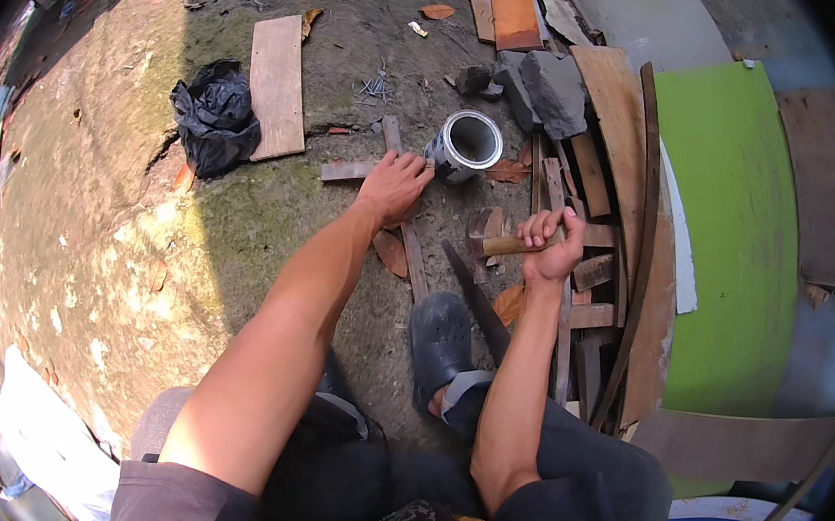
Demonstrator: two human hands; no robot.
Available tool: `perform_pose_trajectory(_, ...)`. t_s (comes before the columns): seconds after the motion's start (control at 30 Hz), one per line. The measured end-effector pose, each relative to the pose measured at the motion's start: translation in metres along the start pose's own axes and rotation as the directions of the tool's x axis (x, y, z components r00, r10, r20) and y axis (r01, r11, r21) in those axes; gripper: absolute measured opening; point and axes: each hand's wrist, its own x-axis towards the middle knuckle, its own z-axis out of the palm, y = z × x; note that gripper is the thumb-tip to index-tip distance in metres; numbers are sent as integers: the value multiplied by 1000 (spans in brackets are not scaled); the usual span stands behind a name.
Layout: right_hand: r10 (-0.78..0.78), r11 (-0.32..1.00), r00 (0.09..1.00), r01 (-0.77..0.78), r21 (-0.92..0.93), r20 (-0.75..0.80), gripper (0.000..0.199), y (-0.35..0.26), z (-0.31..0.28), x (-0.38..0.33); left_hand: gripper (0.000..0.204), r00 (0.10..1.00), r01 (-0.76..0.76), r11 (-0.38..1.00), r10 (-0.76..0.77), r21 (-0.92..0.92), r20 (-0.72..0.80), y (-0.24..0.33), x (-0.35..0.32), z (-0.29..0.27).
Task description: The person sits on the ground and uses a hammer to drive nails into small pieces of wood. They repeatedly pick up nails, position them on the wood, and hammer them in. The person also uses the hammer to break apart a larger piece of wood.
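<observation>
Long wooden strip (414, 260) is lying under the left hand (391, 190), running away from the body. Short wooden strip (346, 170) is crossing it, one end showing just left of that hand. Left fingers are curving down over the crossing; cannot tell whether they are gripping or only resting. Right hand (553, 246) is closing round the handle of a hammer (507, 245), the head pointing toward the left hand, well apart from it. Open tin can (467, 145) is standing just beyond and right of the left hand. Loose nails (378, 86) are lying farther beyond. Stacked wood scraps (591, 315) are lying right of the right hand.
</observation>
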Motion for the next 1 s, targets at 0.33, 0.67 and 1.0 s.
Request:
perform_pose_trajectory(0.33, -179, 983, 969, 182, 3, -169, 39, -48, 21, -34, 25, 648, -692, 720, 655, -59, 389, 24, 22, 8)
perform_pose_trajectory(0.67, -237, 971, 941, 221, -92, -242, 44, -62, 60, -81, 30, 624, -713, 692, 698, -109, 351, 20, -4, 70)
perform_pose_trajectory(1.0, -208, 976, 971, 214, 43, -118, 43, -62, 87, -76, 52, 721, -350, 883, 467, -311, 512, -5, -25, -6)
